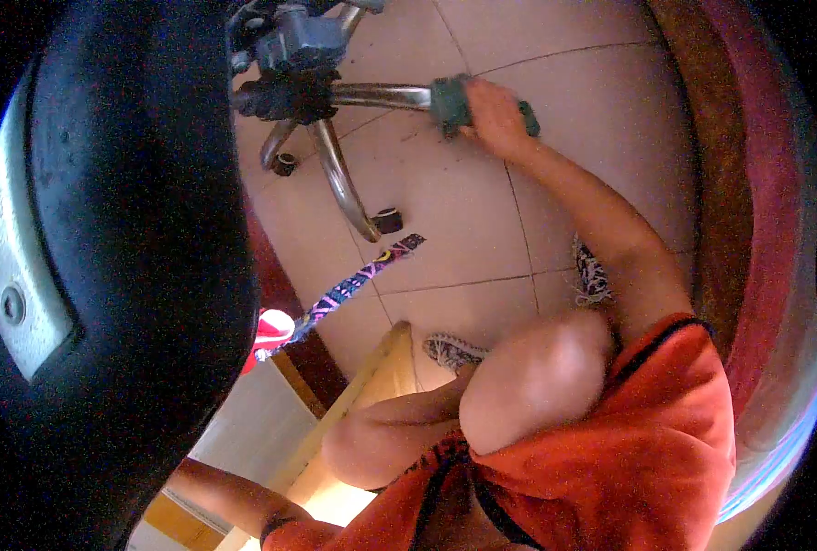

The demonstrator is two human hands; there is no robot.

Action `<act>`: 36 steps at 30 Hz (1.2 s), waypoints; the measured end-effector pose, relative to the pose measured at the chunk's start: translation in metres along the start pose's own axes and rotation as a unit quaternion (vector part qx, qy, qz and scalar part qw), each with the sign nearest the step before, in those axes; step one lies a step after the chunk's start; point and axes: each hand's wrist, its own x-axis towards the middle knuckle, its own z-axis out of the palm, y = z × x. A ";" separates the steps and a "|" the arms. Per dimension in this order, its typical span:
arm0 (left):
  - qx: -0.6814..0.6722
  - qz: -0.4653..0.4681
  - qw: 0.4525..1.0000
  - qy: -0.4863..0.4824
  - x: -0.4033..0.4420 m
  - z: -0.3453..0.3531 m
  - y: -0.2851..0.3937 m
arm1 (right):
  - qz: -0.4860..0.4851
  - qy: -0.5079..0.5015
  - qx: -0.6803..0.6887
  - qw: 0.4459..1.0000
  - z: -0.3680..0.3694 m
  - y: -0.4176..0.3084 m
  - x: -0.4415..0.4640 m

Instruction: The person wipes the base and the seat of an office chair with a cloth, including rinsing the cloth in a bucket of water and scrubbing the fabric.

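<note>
My right hand (495, 119) reaches forward, its fingers wrapped over a dark green brush-like thing (450, 107). That thing is somewhat blurred, and its near end meets the outer end of a chrome chair leg (381, 95). More curved metal legs with small dark casters (387, 220) spread from the black hub (293, 96) of a swivel chair. My left forearm (225, 496) runs behind the large black chair part (142, 230) at left, which hides my left hand.
A patterned woven strap (349, 286) with a red and white end hangs over the tiled floor (463, 239). My bent knees and patterned shoes (454, 349) are below. A pale wooden board (362, 376) stands at lower left, and a dark brown and reddish edge (730, 184) curves along the right.
</note>
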 end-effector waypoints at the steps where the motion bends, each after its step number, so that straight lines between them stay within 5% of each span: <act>1: 0.000 -0.006 1.000 -0.005 -0.003 0.002 -0.004 | 0.027 -0.087 0.012 0.996 0.001 -0.014 0.023; 2: 0.006 -0.015 1.000 -0.012 -0.007 0.006 -0.010 | 0.058 -0.175 0.024 0.983 0.004 -0.028 0.042; 4: -0.001 -0.028 0.999 -0.028 -0.013 0.019 -0.020 | -0.066 -0.046 0.072 0.994 0.042 -0.043 0.062; 7: -0.012 -0.040 0.998 -0.053 -0.017 0.028 -0.039 | -0.003 -0.083 0.067 0.994 0.075 -0.077 0.085; 11: -0.013 -0.059 0.996 -0.061 -0.027 0.027 -0.045 | -0.110 0.014 0.027 0.993 0.051 -0.057 0.050; 14: -0.020 -0.073 0.995 -0.061 -0.035 0.022 -0.052 | 0.004 -0.076 -0.026 0.997 0.003 -0.006 -0.006; 16: -0.020 -0.078 0.995 -0.062 -0.037 0.019 -0.055 | 0.069 0.031 0.016 0.997 0.014 0.029 -0.059; 19: -0.020 -0.081 0.995 -0.058 -0.038 0.014 -0.055 | 0.051 -0.022 -0.099 0.993 0.002 0.047 -0.105; 21: -0.017 -0.076 0.996 -0.053 -0.035 0.010 -0.052 | 0.134 -0.256 -0.065 0.955 -0.024 0.045 -0.102; 22: -0.017 -0.076 0.996 -0.047 -0.032 0.010 -0.051 | 0.129 -0.255 -0.068 0.956 -0.027 0.041 -0.106; 24: -0.016 -0.068 0.997 -0.039 -0.022 0.007 -0.043 | 0.178 -0.168 0.163 0.956 -0.037 0.012 -0.120; 27: -0.007 -0.039 0.999 -0.017 0.000 0.000 -0.026 | 0.098 -0.063 0.250 0.961 -0.006 -0.032 -0.093; 29: 0.001 -0.012 1.000 -0.002 0.020 -0.002 -0.010 | -0.065 -0.083 0.288 0.952 0.009 -0.074 -0.041; 31: 0.001 0.007 1.000 0.009 0.038 -0.002 0.004 | -0.231 -0.032 0.212 0.949 0.036 -0.120 0.020; 34: 0.000 0.030 0.999 0.017 0.061 0.001 0.018 | -0.292 0.011 0.135 0.947 0.090 -0.159 0.070; 36: 0.006 0.046 0.999 0.022 0.074 0.000 0.031 | -0.358 -0.182 -0.072 0.913 0.136 -0.162 0.091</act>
